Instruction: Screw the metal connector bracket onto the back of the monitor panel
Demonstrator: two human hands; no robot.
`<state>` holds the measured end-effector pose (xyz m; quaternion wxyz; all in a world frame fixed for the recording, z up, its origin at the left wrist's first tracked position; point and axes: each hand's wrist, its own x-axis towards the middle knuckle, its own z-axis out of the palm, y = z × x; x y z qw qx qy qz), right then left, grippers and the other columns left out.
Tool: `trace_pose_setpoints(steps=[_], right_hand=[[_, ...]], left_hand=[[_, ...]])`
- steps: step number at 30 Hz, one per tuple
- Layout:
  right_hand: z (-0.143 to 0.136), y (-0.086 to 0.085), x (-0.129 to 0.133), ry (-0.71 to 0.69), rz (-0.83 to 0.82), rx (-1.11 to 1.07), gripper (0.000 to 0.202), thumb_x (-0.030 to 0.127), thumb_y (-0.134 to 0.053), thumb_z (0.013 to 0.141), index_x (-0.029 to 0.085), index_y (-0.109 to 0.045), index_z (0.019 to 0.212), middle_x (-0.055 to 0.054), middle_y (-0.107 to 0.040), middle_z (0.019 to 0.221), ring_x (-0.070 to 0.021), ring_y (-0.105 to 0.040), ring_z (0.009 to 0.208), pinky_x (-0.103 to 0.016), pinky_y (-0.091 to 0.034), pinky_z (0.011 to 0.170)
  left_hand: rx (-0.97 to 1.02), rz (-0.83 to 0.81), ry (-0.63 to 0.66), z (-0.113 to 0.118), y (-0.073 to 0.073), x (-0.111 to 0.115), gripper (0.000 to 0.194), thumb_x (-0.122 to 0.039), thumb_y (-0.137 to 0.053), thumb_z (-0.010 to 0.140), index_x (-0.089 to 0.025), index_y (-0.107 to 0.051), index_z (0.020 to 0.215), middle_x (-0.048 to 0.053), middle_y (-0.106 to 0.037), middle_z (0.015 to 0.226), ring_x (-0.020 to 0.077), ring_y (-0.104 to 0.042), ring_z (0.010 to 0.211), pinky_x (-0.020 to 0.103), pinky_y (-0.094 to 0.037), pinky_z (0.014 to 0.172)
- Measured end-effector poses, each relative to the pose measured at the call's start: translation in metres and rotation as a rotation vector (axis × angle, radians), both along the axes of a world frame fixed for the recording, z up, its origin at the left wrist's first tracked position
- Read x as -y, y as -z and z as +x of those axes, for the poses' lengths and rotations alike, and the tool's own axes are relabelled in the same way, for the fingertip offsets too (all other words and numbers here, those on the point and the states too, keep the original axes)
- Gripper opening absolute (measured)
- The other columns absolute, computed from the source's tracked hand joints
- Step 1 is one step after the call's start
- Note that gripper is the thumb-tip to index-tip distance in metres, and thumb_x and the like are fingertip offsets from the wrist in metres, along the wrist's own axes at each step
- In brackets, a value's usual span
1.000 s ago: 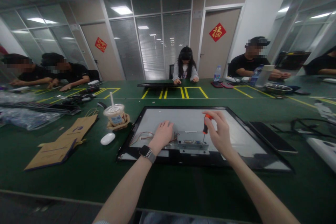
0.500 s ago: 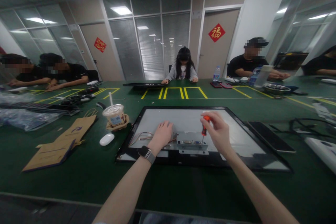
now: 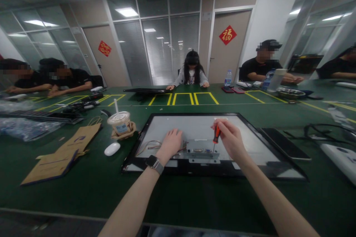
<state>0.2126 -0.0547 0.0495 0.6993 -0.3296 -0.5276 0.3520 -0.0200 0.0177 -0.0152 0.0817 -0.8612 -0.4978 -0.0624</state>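
A large flat panel point(image 3: 155, 126) with a black frame and pale grey back lies on the green table. Near its front edge is a metal bracket point(image 3: 204, 154) with connectors. In my right hand point(image 3: 229, 139) is a red and black screwdriver point(image 3: 216, 134), held upright with its tip down at the bracket. My left hand point(image 3: 171, 142) lies on the panel left of the bracket, fingers extended and holding nothing. Thin cables point(image 3: 148, 145) run beside it toward the bracket. A watch is on my left wrist.
Left of the panel are a white mouse point(image 3: 112, 149), an iced drink cup point(image 3: 119, 122) and a brown paper bag point(image 3: 50, 164). A dark tablet-like slab point(image 3: 283, 143) and black cables lie right. Several people sit across the green table point(image 3: 178, 200).
My right fingers have shifted slightly around the screwdriver handle, which still stands over the bracket. The whole view has moved a little; my left hand stays on the panel.
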Motion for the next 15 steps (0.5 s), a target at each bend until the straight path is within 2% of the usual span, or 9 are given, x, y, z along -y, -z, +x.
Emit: trace_pose_setpoints(steps=[4, 9, 11, 15], right_hand=[[0.0039, 0.0026, -0.0031, 0.013, 0.051, 0.021, 0.029, 0.05, -0.063, 0.093, 0.025, -0.074, 0.1, -0.001, -0.067, 0.078, -0.0184, -0.063, 0.074, -0.033, -0.05, 0.069], [0.0045, 0.0013, -0.0008, 0.104, 0.111, 0.177, 0.029, 0.046, -0.053, 0.1, 0.024, -0.073, 0.1, -0.002, -0.068, 0.077, -0.02, -0.064, 0.075, -0.037, -0.05, 0.072], [0.0045, 0.0001, 0.0005, 0.16, 0.136, 0.257, 0.024, 0.043, -0.058, 0.097, 0.025, -0.074, 0.097, -0.003, -0.068, 0.077, -0.0205, -0.063, 0.075, -0.037, -0.049, 0.071], [0.0047, -0.0016, 0.001, 0.287, 0.215, 0.331, 0.007, 0.032, -0.074, 0.084, 0.026, -0.075, 0.081, -0.002, -0.067, 0.078, -0.0209, -0.061, 0.078, -0.037, -0.047, 0.075]], left_hand=[[0.003, 0.009, 0.02, -0.0002, 0.0024, -0.0021, 0.039, -0.012, -0.037, 0.101, -0.011, -0.054, 0.136, 0.02, -0.056, 0.142, 0.0279, -0.052, 0.136, 0.043, -0.044, 0.11], [0.018, 0.024, 0.004, -0.0006, 0.0034, -0.0022, 0.041, -0.012, -0.037, 0.101, -0.011, -0.052, 0.139, 0.02, -0.056, 0.142, 0.0286, -0.054, 0.133, 0.043, -0.044, 0.108], [0.017, 0.013, -0.005, -0.0006, 0.002, -0.0012, 0.042, -0.013, -0.036, 0.102, -0.011, -0.051, 0.141, 0.019, -0.055, 0.145, 0.0293, -0.054, 0.133, 0.043, -0.044, 0.109], [0.019, -0.014, -0.015, 0.0001, -0.0005, 0.0001, 0.042, -0.013, -0.037, 0.102, -0.011, -0.05, 0.142, 0.019, -0.054, 0.146, 0.0294, -0.053, 0.135, 0.044, -0.044, 0.11]])
